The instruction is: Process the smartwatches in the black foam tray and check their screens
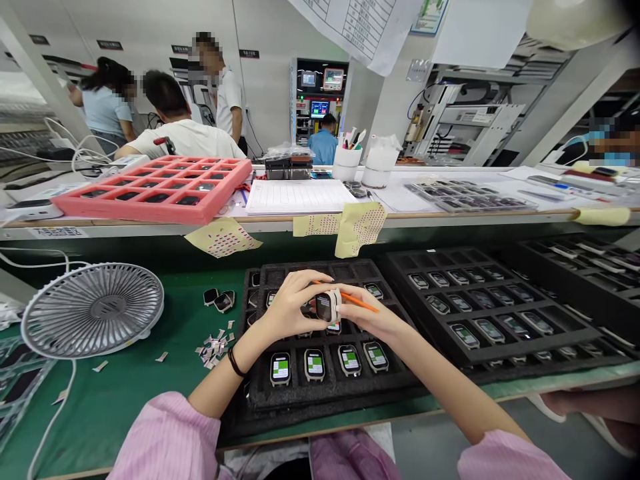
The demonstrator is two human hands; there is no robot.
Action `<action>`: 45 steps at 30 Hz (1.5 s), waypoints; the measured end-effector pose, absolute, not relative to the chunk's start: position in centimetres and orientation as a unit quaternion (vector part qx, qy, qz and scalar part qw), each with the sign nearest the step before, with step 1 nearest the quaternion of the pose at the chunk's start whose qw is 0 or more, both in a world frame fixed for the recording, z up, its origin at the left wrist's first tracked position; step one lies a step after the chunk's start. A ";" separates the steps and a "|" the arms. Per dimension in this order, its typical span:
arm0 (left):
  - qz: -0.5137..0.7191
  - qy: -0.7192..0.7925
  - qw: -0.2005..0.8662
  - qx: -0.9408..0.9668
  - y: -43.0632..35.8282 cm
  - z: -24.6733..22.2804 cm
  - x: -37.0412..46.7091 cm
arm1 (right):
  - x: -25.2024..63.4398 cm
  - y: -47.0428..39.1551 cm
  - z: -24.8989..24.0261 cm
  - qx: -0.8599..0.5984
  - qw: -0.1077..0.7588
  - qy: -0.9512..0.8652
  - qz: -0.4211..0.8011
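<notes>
Between our left hand [289, 308] and right hand [376, 321] we've got a pale-cased, squarish watch [325, 307] pinched edge-on, prob so fingers miss the screen, slim orange stick [359, 303] tucked in the right.

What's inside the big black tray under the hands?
The black tray holds watches in its pockets. Four in front have green-and-white screens. The left hand, right hand and the watch they hold hide some middle pockets, so I can't tell what's there.
</notes>
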State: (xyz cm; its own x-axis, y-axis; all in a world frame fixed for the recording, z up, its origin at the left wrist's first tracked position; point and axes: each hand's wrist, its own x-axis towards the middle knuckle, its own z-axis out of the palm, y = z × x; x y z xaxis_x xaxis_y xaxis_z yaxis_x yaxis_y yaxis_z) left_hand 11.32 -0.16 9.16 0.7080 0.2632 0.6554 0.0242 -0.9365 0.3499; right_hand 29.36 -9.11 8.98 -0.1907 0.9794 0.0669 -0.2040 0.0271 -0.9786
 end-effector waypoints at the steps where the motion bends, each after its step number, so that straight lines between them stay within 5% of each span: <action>1: 0.376 0.073 0.163 0.909 -0.2 9.2 11.3 | 29.3 -9.2 9.1 -0.386 0.511 -0.508 0.575; 24: 0.410 -0.005 0.179 0.894 -2.7 7.9 9.9 | 26.0 -12.7 7.6 -0.390 0.553 -0.487 0.552; 33: 0.347 0.166 0.281 0.879 -4.6 6.2 7.2 | 26.9 -16.3 5.9 -0.401 0.690 -0.554 0.236; 45: 0.353 0.198 0.319 0.857 -6.2 6.5 7.7 | 25.8 -16.3 7.0 -0.394 0.652 -0.614 0.205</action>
